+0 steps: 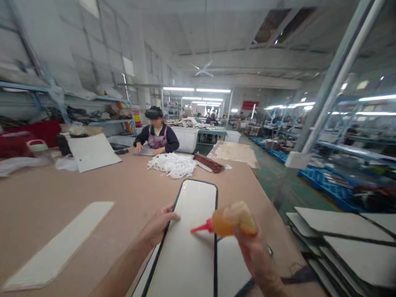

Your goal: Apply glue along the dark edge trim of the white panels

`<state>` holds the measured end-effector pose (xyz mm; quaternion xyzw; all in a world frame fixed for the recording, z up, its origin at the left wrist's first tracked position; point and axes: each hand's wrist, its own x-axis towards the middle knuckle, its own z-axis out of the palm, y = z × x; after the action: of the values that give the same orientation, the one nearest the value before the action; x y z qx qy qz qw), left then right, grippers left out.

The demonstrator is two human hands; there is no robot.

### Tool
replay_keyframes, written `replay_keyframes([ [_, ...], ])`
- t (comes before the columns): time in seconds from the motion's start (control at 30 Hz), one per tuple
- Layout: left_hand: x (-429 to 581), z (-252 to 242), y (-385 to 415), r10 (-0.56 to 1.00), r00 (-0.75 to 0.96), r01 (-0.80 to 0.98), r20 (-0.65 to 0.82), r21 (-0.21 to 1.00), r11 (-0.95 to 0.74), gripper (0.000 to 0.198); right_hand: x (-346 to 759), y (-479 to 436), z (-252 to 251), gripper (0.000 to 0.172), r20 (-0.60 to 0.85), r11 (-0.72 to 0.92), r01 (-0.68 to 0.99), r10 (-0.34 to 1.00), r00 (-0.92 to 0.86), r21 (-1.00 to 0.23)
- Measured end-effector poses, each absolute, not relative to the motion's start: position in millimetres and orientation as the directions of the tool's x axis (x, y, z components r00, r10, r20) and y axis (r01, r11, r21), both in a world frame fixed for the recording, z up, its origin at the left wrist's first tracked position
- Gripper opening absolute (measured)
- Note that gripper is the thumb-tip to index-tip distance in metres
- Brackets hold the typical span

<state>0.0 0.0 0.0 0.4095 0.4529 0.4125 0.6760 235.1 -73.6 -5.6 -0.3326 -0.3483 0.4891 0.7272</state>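
Right hand (252, 243) fingers grip glue bottle (230, 220); left hand (162, 222) flat on panel (188, 243) — near end cut off.

An amber glue bottle (233, 219) with a red nozzle (201, 227), a white panel (188, 239) edged in black, a brown table (62, 194), white strips (172, 164) heaped beyond.

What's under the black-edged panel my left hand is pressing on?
The black-edged panel lies on the brown table, left hand on its edge. Another pale panel shows at its right side, below the glue bottle. Anything directly beneath is covered.
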Motion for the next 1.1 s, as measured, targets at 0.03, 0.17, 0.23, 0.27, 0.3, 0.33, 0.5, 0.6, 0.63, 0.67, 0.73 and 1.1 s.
replay_keyframes([
  [0.03,-2.2,-5.2,1.1,0.931,0.23,-0.199,-0.284,0.923,0.33,0.069,232.3,-85.7,-16.2,0.056,0.163,0.289,-0.491,0.945,0.284,-0.822],
  [0.17,0.7,-27.8,7.8,0.909,0.263,-0.219,-0.324,0.897,0.384,0.076,238.0,-120.0,-33.2,0.054,0.021,0.279,-0.556,0.905,0.425,-0.783],
  [0.23,13.3,-40.6,11.6,0.876,0.336,-0.207,-0.346,0.88,0.427,0.076,254.1,-128.3,-21.6,0.048,-0.092,0.291,-0.585,0.839,0.537,-0.757],
  [0.27,22.3,-47.6,13.3,0.858,0.367,-0.19,-0.359,0.874,0.447,0.074,263.6,-131.9,-13.4,0.049,-0.132,0.331,-0.59,0.785,0.605,-0.736],
  [0.3,33.0,-55.0,14.7,0.843,0.387,-0.153,-0.373,0.876,0.457,0.071,272.8,-135.8,-5.3,0.052,-0.165,0.362,-0.592,0.739,0.653,-0.72],
  [0.33,44.8,-63.0,15.6,0.833,0.396,-0.1,-0.386,0.884,0.457,0.067,281.1,-140.3,1.6,0.057,-0.197,0.393,-0.598,0.698,0.688,-0.698],
  [0.5,106.7,-106.0,13.0,0.851,0.358,0.188,-0.383,0.923,0.336,0.039,305.4,-171.7,2.7,0.067,-0.379,0.465,-0.647,0.546,0.747,-0.605],
  [0.6,133.0,-128.9,9.7,0.883,0.348,0.313,-0.314,0.927,0.206,0.046,314.7,-191.3,-10.1,0.068,-0.453,0.49,-0.67,0.497,0.74,-0.557],
  [0.63,139.1,-135.2,8.8,0.894,0.341,0.365,-0.292,0.917,0.16,0.053,317.6,-197.1,-12.5,0.07,-0.48,0.499,-0.677,0.478,0.736,-0.542],
  [0.67,144.0,-140.8,7.9,0.904,0.328,0.422,-0.273,0.899,0.118,0.061,320.1,-202.3,-13.1,0.073,-0.507,0.513,-0.675,0.446,0.738,-0.53],
  [0.73,150.8,-149.5,5.7,0.929,0.283,0.543,-0.238,0.838,0.049,0.075,323.5,-210.6,-9.3,0.079,-0.535,0.557,-0.648,0.379,0.755,-0.52],
  [1.1,157.7,-151.1,-18.4,0.978,0.206,0.899,-0.028,0.4,-0.178,0.052,334.0,-233.7,23.1,0.078,-0.577,0.592,-0.693,0.419,0.701,-0.412],
])
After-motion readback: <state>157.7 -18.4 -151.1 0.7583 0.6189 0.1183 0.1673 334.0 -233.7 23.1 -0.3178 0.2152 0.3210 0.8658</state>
